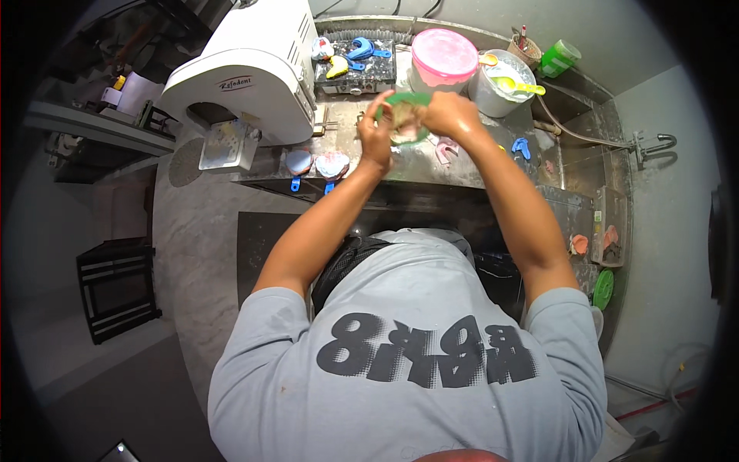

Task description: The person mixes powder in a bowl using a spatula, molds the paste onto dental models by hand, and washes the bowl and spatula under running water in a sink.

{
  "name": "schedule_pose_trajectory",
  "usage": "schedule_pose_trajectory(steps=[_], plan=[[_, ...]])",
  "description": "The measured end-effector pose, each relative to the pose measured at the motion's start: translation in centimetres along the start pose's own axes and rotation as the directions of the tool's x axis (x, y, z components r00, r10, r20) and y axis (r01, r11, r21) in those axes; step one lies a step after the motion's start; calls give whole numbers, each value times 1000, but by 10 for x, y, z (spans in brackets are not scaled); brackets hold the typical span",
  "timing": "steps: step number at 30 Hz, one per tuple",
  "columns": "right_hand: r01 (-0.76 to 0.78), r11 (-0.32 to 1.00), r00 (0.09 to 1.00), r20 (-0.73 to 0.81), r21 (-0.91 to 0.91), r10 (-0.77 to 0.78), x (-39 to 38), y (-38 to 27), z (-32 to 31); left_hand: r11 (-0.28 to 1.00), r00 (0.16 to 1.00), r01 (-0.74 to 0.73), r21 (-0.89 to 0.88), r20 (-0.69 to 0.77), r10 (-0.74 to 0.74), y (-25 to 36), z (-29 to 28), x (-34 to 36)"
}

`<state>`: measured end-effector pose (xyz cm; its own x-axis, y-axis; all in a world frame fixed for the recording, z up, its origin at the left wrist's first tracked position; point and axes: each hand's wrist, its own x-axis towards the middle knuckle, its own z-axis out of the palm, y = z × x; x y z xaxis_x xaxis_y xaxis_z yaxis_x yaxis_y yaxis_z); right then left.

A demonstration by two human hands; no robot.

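Even, soft indoor light, faint shadows, strong fisheye bending at the rim (black corners) — hands slightly blurred

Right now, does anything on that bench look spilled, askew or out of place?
Yes: the counter around the green mixing bowl, held by left hand and right hand, is smeared with pale residue, and two filled impression trays lie at its front edge.

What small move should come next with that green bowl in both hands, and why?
Probably keep the left hand steadying the green bowl while the right hand works the pale mix inside. Both hands hold it above the grey counter, and what the right hand grips is hidden.
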<state>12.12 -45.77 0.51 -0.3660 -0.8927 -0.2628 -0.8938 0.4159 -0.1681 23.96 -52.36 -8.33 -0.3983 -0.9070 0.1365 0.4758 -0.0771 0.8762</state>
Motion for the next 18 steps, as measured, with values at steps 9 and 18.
schedule_pose_trajectory(steps=[9, 18], plan=[[99, 993, 995, 17, -59, -98, 23, 8, 15, 983, 994, 110, 147, -24, -107, -1, -4, -1], [369, 915, 924, 174, -164, -341, 25, 4, 20, 987, 991, 134, 83, 5, -135, -14, -8, -8]])
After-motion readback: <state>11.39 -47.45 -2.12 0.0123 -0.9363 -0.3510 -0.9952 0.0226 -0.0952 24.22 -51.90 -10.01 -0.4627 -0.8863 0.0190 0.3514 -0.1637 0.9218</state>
